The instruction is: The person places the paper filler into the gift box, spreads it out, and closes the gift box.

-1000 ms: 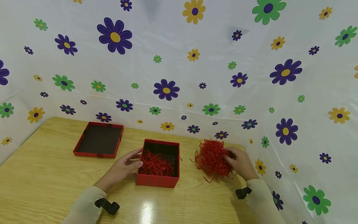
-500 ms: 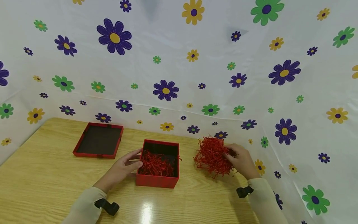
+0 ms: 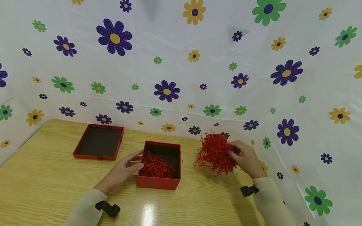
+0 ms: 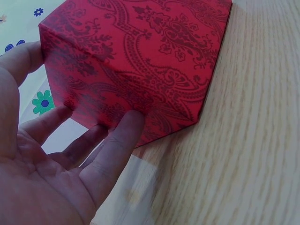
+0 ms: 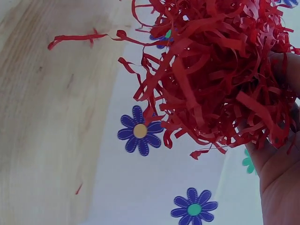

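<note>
My left hand (image 3: 124, 169) rests its fingertips against the left wall of an open red box (image 3: 158, 182). In the left wrist view, the box's patterned red sides (image 4: 154, 56) show, with the fingers (image 4: 124, 140) extended and touching one face. Red shredded paper (image 3: 158, 166) lies inside the box, mostly toward its left and front. Right of the box, my right hand (image 3: 247, 158) grips a large loose bundle of shredded paper (image 3: 215, 153) above the table. In the right wrist view, that bundle (image 5: 211, 70) hides most of the fingers, and strands dangle from it.
An upturned red box lid (image 3: 99, 141) with a dark inside lies on the wooden table (image 3: 51, 175), behind and left of the box. A white cloth (image 3: 141, 69) printed with flowers hangs close behind the table and on the right. Small paper scraps (image 5: 78, 189) lie on the tabletop.
My right hand has lifted the shredded paper upward and slightly away from me, off the table. The left hand and the box have stayed in place.
</note>
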A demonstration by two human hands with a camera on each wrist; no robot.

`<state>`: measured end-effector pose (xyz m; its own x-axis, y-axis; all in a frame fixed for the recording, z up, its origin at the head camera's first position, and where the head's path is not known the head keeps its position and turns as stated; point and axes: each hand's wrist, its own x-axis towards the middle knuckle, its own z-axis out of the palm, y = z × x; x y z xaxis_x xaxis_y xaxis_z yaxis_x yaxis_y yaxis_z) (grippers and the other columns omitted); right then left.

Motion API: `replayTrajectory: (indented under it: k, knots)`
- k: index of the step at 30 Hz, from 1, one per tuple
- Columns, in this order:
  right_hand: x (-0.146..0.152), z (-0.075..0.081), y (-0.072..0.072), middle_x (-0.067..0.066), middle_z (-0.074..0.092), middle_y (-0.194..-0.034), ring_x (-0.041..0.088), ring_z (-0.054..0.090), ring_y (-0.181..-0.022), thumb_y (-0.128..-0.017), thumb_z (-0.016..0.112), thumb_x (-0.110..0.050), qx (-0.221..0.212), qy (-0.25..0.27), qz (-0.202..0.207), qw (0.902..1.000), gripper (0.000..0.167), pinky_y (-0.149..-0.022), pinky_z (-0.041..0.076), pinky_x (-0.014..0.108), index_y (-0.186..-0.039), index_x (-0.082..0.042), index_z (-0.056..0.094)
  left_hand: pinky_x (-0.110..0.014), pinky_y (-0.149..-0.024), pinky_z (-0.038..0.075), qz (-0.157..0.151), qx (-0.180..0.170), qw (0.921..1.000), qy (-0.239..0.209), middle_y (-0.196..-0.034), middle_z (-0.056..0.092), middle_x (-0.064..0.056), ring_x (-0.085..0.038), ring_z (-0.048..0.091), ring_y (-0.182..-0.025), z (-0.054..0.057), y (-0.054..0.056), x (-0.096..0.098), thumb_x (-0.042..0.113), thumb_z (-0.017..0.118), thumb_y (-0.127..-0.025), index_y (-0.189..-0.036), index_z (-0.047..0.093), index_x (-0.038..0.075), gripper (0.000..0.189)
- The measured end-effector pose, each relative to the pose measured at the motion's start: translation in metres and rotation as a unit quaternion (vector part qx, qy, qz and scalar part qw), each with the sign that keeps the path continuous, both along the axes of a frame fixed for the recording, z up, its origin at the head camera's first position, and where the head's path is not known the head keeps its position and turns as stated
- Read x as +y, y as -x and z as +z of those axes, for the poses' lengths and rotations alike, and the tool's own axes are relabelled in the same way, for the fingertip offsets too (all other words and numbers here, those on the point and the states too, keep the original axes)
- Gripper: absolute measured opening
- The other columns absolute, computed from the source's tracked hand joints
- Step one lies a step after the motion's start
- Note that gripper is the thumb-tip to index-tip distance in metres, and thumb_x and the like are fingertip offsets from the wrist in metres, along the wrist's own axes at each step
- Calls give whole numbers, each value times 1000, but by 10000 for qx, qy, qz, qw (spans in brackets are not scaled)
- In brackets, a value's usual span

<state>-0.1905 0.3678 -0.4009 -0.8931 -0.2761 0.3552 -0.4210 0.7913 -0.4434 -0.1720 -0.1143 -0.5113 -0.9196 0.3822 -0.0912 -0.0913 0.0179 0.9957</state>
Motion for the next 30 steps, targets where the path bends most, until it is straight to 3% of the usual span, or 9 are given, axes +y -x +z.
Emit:
replayTrajectory:
  k: [11, 30]
  knots:
    - [-13, 16, -1, 2, 73, -108, 12, 63, -89, -96, 72, -3, 143, 45, 138, 9998, 24, -76, 57, 23, -119, -12, 74, -46, -93, 59, 16, 21, 9999, 139, -158, 37, -23, -45, 47, -138, -2, 1, 0, 31, 65, -104, -163, 35, 21, 67]
    - [-32, 29, 5, 2, 73, -108, 9, 63, -84, -93, 73, 3, 434, 148, 545, 9975, 32, -71, 56, 22, -122, -9, 74, -47, -94, 58, 22, -19, 9999, 136, -158, 37, -22, -44, 47, -139, -4, 1, 0, 31, 65, -104, -163, 34, 21, 67]
